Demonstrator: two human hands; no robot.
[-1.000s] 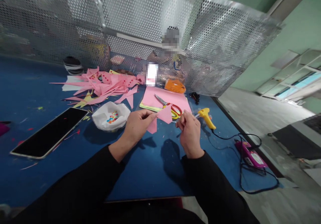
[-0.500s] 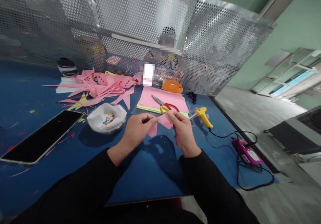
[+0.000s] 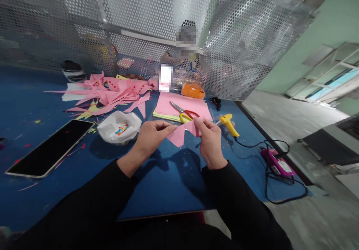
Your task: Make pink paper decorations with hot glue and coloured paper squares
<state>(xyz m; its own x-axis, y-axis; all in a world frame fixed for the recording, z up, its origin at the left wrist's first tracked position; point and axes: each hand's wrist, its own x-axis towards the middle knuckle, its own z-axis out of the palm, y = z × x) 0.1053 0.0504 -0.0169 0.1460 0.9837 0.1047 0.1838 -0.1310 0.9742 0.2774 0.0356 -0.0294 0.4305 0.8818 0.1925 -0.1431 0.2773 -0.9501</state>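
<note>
Both hands hold one small pink paper piece point(image 3: 179, 135) above the blue table point(image 3: 168, 182). My left hand point(image 3: 153, 136) pinches its left edge with thumb and fingers closed. My right hand point(image 3: 209, 141) pinches its upper right corner, fingers curled. The paper hangs between the two hands, folded into pointed flaps. Black sleeves cover both arms.
Red-and-yellow scissors point(image 3: 185, 113) lie on a pink paper stack point(image 3: 168, 106). A yellow glue gun point(image 3: 229, 125) with black cord lies right, near a magenta device point(image 3: 276, 164). A white bowl of coloured bits point(image 3: 119, 127), a dark tablet point(image 3: 50, 147) and pink scraps point(image 3: 109, 93) sit left. A person sits behind the perforated metal screen point(image 3: 238, 48).
My right hand moved left from near the glue gun and took hold of the pink paper's right corner. The paper has turned and opened out between both hands.
</note>
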